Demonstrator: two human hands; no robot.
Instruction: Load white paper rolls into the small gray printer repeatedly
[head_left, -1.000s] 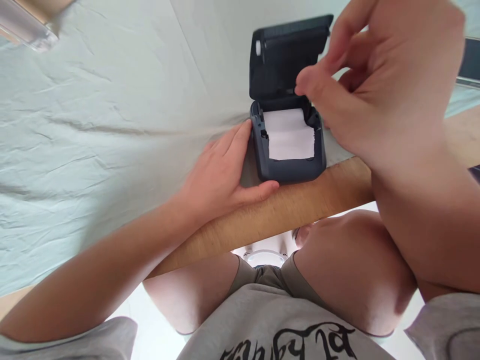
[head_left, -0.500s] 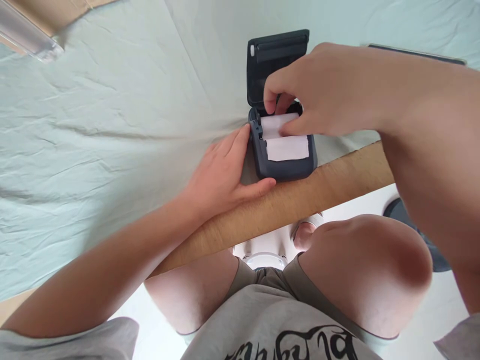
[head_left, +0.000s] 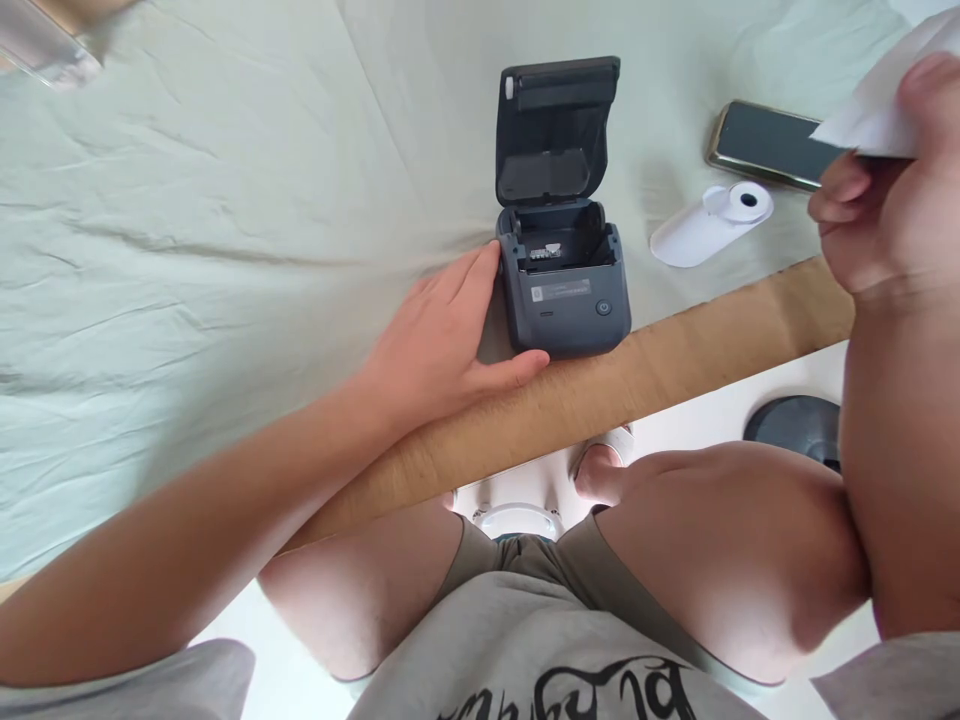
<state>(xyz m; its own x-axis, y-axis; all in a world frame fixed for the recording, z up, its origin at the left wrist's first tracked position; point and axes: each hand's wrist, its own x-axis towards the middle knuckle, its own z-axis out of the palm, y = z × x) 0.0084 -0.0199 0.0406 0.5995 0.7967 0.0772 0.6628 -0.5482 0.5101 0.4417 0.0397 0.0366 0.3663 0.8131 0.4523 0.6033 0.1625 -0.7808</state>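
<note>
A small dark grey printer (head_left: 562, 290) stands near the table's front edge with its lid (head_left: 553, 125) flipped up and its paper bay showing no roll. My left hand (head_left: 442, 345) lies flat against the printer's left side, fingers stretched out, thumb along its front. My right hand (head_left: 885, 210) is raised at the right edge, fingers closed on a piece of white paper (head_left: 874, 100). A white paper roll (head_left: 709, 225) lies on the cloth to the right of the printer.
A pale green cloth (head_left: 225, 250) covers the wooden table (head_left: 675, 360). A phone (head_left: 772, 145) lies beyond the paper roll. A clear plastic object (head_left: 45, 45) sits at the far left corner. My knees and a dark base (head_left: 795, 425) are below the table edge.
My right hand took the paper roll out of the printer; the roll now lies on the cloth at the right. The hand rose to the right with a paper piece. The left hand stayed.
</note>
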